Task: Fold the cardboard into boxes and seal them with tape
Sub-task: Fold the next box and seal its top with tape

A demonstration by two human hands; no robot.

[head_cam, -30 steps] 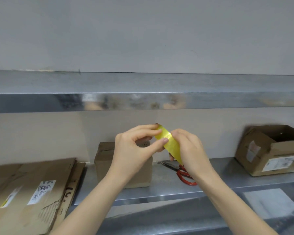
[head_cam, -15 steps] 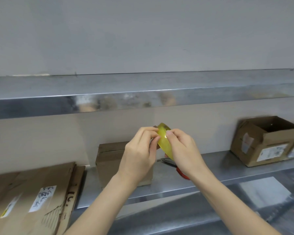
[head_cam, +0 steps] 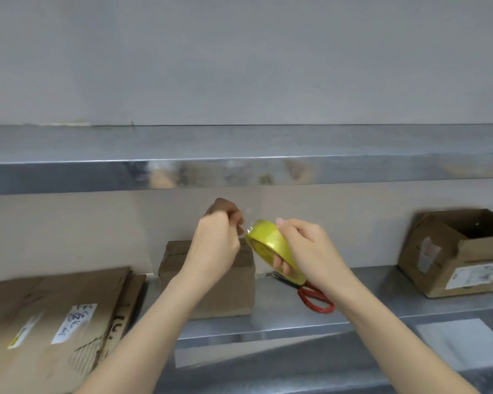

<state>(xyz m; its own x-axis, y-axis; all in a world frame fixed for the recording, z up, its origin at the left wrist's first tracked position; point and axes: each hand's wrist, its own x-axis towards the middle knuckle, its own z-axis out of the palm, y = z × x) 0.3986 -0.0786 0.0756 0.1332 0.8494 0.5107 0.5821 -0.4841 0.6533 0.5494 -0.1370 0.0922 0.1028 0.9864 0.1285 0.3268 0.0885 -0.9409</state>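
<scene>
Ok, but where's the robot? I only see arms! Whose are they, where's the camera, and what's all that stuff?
There is no robot here, just a person's two bare hands. The camera sits on the person's head and looks forward and down, so you see the arms as that person does. The right hand holds a yellow tape roll. The left hand pinches at the roll's loose end, which is shiny and hard to see. Below them, on a metal shelf, are a small closed box, red-handled scissors, a stack of flat cardboard on the left and an open box on the right. The tape is for sealing boxes.
</scene>
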